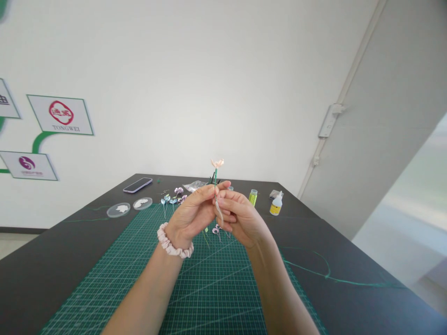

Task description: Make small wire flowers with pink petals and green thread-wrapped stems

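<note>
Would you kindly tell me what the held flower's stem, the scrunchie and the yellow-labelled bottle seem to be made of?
Stem: apparently matte green thread or tape, judging by its dull, slightly uneven surface; any core is hidden.
Scrunchie: seemingly soft, pale pink fabric, given its gathered puckers.
Yellow-labelled bottle: probably smooth plastic, as its whitish body looks semi-translucent.

1. Bright, diffuse light fills the view; the front wall [209, 93] is pale, the side wall [380, 93] greyer.
2. Hazy glare washes out the far right edge, while the top right corner darkens.
3. Shadows on the cutting mat [216, 288] are faint and soft.
4. Wide-angle stretch skews the wall sign [60, 114] and counter [307, 232].
5. Fine detail around the fingers [200, 194] and pink flower [217, 163] looks slightly soft.
</note>
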`<action>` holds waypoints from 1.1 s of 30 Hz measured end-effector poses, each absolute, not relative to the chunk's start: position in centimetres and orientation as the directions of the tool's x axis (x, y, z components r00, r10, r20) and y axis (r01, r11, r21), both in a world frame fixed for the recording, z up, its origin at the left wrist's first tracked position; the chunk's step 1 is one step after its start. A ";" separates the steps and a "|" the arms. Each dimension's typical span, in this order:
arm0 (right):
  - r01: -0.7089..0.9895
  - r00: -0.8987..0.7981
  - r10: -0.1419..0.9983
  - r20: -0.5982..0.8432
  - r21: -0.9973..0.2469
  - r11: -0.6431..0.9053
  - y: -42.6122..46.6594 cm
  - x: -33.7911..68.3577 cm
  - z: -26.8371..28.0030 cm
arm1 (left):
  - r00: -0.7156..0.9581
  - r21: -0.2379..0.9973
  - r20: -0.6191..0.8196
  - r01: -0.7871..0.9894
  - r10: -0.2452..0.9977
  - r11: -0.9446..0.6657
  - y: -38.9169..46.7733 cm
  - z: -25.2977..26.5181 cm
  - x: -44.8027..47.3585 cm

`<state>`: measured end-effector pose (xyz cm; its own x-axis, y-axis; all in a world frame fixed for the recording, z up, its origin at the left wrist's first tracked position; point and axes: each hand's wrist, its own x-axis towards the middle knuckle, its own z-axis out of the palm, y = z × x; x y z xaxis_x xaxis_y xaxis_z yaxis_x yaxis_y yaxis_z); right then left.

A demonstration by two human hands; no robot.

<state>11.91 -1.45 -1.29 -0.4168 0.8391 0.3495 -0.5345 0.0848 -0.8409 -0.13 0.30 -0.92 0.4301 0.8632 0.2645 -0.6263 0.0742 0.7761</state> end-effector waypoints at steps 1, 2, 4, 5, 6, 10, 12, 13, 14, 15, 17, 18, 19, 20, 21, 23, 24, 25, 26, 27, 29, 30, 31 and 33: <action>-0.539 -0.436 0.830 0.349 -0.839 0.069 -1.4 11.9 -1.3 | 0.437 0.775 0.263 -0.627 0.860 0.082 0.3 -0.9 -0.2; -0.544 -0.452 0.821 0.348 -0.837 0.055 -1.4 11.9 -1.4 | 0.442 0.772 0.264 -0.630 0.857 0.087 0.3 -0.9 -0.2; -0.553 -0.474 0.809 0.346 -0.832 0.031 -1.3 11.9 -1.4 | 0.451 0.763 0.263 -0.639 0.853 0.103 0.2 -0.9 -0.2; -0.558 -0.480 0.807 0.344 -0.830 0.022 -1.3 11.9 -1.4 | 0.455 0.758 0.259 -0.642 0.852 0.112 0.2 -0.9 -0.2; -0.562 -0.483 0.807 0.341 -0.827 0.013 -1.3 11.9 -1.4 | 0.457 0.755 0.255 -0.645 0.852 0.120 0.2 -0.9 -0.1; -0.557 -0.498 0.807 0.318 -0.830 -0.016 -1.4 11.9 -1.4 | 0.456 0.776 0.261 -0.624 0.851 0.097 0.1 -0.9 -0.1; -0.555 -0.506 0.803 0.314 -0.832 -0.024 -1.5 11.8 -1.5 | 0.459 0.792 0.260 -0.604 0.849 0.084 0.1 -0.9 -0.1; -0.557 -0.507 0.802 0.316 -0.830 -0.026 -1.5 11.8 -1.4 | 0.465 0.797 0.256 -0.598 0.848 0.087 0.1 -0.9 -0.1; -0.561 -0.506 0.802 0.317 -0.827 -0.027 -1.5 11.8 -1.4 | 0.473 0.799 0.251 -0.594 0.845 0.095 0.1 -0.9 -0.1; -0.565 -0.502 0.804 0.319 -0.825 -0.026 -1.5 11.8 -1.4 | 0.483 0.802 0.246 -0.588 0.840 0.104 0.1 -0.9 -0.1; -0.568 -0.485 0.812 0.325 -0.823 -0.010 -1.5 11.8 -1.3 | 0.491 0.812 0.254 -0.577 0.833 0.092 0.2 -0.9 -0.1; -0.561 -0.471 0.819 0.327 -0.828 0.008 -1.5 11.8 -1.3 | 0.478 0.817 0.274 -0.573 0.834 0.060 0.3 -0.9 0.0; -0.548 -0.449 0.831 0.329 -0.836 0.035 -1.5 11.9 -1.2 | 0.454 0.823 0.302 -0.568 0.838 0.011 0.4 -0.9 0.0; -0.531 -0.416 0.846 0.333 -0.844 0.071 -1.5 12.0 -1.1 | 0.418 0.826 0.336 -0.561 0.844 -0.051 0.4 -0.9 0.1; -0.509 -0.373 0.865 0.337 -0.853 0.113 -1.5 12.1 -1.1 | 0.372 0.826 0.376 -0.549 0.849 -0.125 0.5 -0.8 0.1; -0.439 -0.262 0.901 0.346 -0.874 0.208 -1.5 12.3 -1.0 | 0.294 0.828 0.426 -0.507 0.855 -0.238 0.5 -0.6 0.1; -0.389 -0.203 0.913 0.353 -0.885 0.256 -1.5 12.3 -0.9 | 0.265 0.832 0.447 -0.474 0.854 -0.288 0.5 -0.5 0.1; -0.327 -0.152 0.920 0.362 -0.897 0.299 -1.6 12.4 -0.8 | 0.231 0.837 0.461 -0.435 0.857 -0.333 0.4 -0.4 0.0; -0.258 -0.110 0.922 0.372 -0.906 0.335 -1.7 12.5 -0.7 | 0.204 0.846 0.468 -0.384 0.860 -0.369 0.3 -0.3 0.0; -0.190 -0.076 0.920 0.384 -0.911 0.365 -1.7 12.5 -0.7 | 0.192 0.857 0.472 -0.328 0.860 -0.397 0.2 -0.2 -0.1; -0.077 -0.027 0.909 0.416 -0.908 0.413 -1.8 12.5 -0.5 | 0.160 0.865 0.484 -0.235 0.860 -0.443 0.0 0.0 -0.2; -0.035 -0.012 0.902 0.431 -0.902 0.430 -1.9 12.5 -0.5 | 0.147 0.864 0.493 -0.198 0.858 -0.463 -0.1 0.1 -0.2; 0.000 0.000 0.896 0.444 -0.896 0.444 -2.0 12.5 -0.5 | 0.134 0.860 0.504 -0.169 0.853 -0.482 -0.1 0.1 -0.2; 0.060 0.013 0.888 0.461 -0.886 0.459 -2.0 12.5 -0.5 | 0.121 0.850 0.525 -0.130 0.842 -0.511 -0.1 0.1 -0.3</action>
<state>12.47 -2.00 -0.49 0.0130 0.8875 0.4605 0.0596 0.4591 -0.8864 -0.27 -0.08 0.15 0.1209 0.8425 0.5250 -0.1298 -0.5109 0.8498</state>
